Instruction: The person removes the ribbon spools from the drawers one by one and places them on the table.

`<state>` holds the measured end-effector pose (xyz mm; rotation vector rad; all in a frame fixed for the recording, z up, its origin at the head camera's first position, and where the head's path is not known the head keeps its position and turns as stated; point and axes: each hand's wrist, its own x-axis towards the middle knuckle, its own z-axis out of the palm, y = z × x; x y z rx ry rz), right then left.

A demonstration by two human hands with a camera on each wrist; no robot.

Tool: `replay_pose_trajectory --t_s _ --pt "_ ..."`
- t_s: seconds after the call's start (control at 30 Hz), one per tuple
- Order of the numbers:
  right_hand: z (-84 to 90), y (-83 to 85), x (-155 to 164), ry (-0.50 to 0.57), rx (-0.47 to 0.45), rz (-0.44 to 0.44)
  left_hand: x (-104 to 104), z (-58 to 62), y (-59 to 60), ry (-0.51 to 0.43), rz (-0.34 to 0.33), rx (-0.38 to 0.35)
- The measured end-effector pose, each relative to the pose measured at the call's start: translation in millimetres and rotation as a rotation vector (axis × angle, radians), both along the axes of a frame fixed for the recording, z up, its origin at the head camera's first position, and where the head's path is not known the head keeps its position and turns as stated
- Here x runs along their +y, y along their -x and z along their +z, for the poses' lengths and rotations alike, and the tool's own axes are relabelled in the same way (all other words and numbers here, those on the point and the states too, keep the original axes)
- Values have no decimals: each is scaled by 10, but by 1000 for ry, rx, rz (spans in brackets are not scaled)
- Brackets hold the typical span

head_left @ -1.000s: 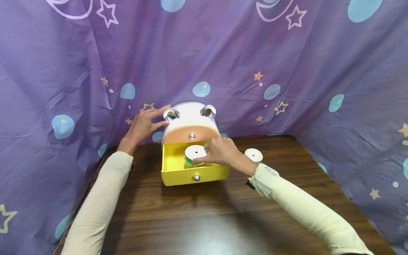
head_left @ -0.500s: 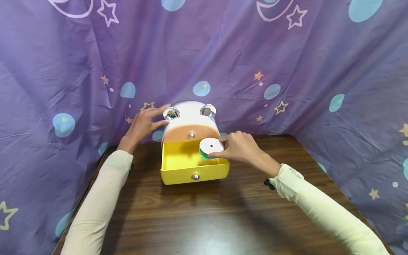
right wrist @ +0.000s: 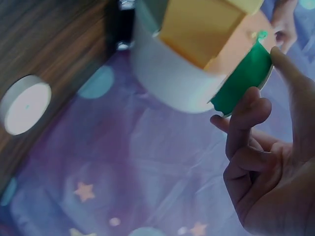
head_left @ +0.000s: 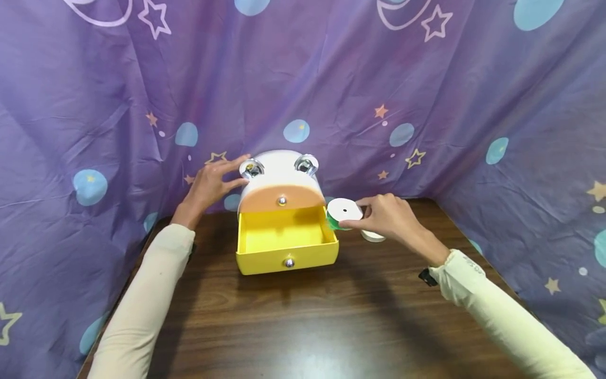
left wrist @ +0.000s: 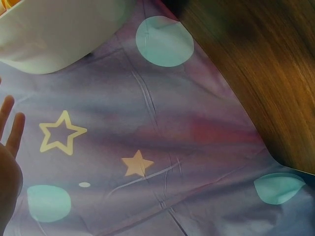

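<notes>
Head view: right hand (head_left: 390,218) pinches a green ribbon spool with white paper flanges (head_left: 343,212), held just right of the open yellow plastic drawer (head_left: 286,239) — removal step; setting down calls for clearing the second white spool (head_left: 374,236). Left hand (head_left: 210,184), fingers spread, steadies the white rounded cabinet (head_left: 279,164). Right wrist view alone shows the green ribbon face (right wrist: 244,77).

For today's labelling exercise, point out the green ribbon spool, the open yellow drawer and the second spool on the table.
green ribbon spool (head_left: 344,211), head view, on its white top face.
yellow drawer (head_left: 265,258), head view, on its front panel.
second spool (right wrist: 24,104), right wrist view, on its white flat face.
</notes>
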<state>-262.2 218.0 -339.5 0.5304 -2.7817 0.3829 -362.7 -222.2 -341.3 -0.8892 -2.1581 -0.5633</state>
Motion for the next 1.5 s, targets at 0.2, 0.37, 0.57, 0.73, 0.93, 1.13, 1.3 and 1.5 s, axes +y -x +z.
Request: replay_pose_trajectory --t_s 0.2,0.37,0.57,0.73,0.93,1.13,1.3,1.5 --pt "-221 56 307 18 -56 -82 -15 -19 -7 6 9 -9" --pt "-448 71 543 29 -111 -147 -30 -35 -8 11 6 -4" --pt "-693 120 801 24 -148 -205 -31 -22 1 -9 -9 11" --pt "-865 116 990 18 -172 -225 -33 -27 -2 -8 -6 14" --pt "-1010 71 1152 7 -214 -222 -41 -42 -3 -9 11 0" --pt "-1186 91 1300 -13 -261 -243 -30 -33 9 -11 -1 19" --pt "-1324 115 1341 -19 -279 -254 -21 -31 18 -7 -10 32" --pt "-1413 159 1330 -18 -281 -267 -10 -34 26 -5 -11 32"
